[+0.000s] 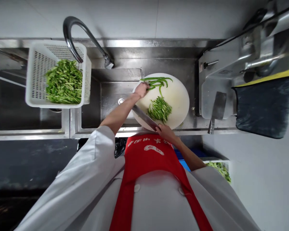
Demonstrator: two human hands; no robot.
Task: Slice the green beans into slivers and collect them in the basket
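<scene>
Several long green peppers point(160, 79) lie across the far part of a round white cutting board point(180, 96). My left hand point(141, 89) is at their left ends, its fingers curled closed around them; the fingertips are partly hidden. My right hand point(165, 132), at the board's near edge, is closed around the handle of a kitchen knife point(146, 118). The knife's blade points up and to the left over the board's left edge. Beside the blade sits a pile of green pepper strips point(160, 109).
A white plastic basket point(30, 77) holding cut green strips point(64, 83) stands over the left sinks, under a curved faucet point(86, 30). The board overlaps a sink point(110, 96). To the right are a cleaver point(218, 106) and a dark cloth point(263, 107). Below right, a crate holds greens point(219, 170).
</scene>
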